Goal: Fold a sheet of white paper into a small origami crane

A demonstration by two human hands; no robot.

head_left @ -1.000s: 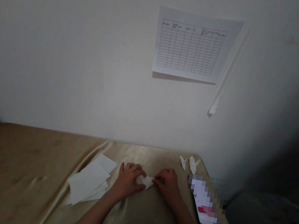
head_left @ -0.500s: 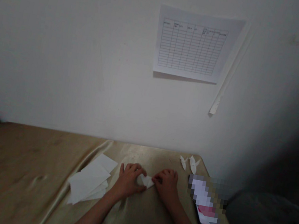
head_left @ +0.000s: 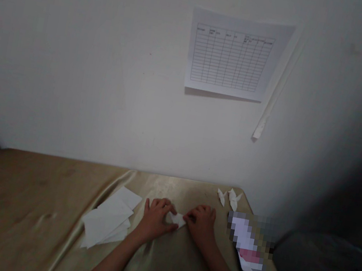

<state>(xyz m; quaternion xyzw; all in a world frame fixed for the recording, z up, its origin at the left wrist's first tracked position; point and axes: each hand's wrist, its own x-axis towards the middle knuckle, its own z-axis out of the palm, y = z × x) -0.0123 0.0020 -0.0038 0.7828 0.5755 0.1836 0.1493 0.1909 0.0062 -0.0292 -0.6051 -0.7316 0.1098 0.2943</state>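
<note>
Both grips were pinched on the folded paper (head_left: 177,219) at lower centre of the table (head_left: 35,184): left hand (head_left: 155,219), right hand (head_left: 201,223). Since a second earlier, little had shifted; creasing seemed ongoing. Sheets (head_left: 108,223) lay left.

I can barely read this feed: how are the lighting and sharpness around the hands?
Head view: dim overall, the right side falling into deep shadow; the small white paper between the left hand and right hand stays readable; the phone is pixelated; the tablecloth shows soft sheen.
</note>
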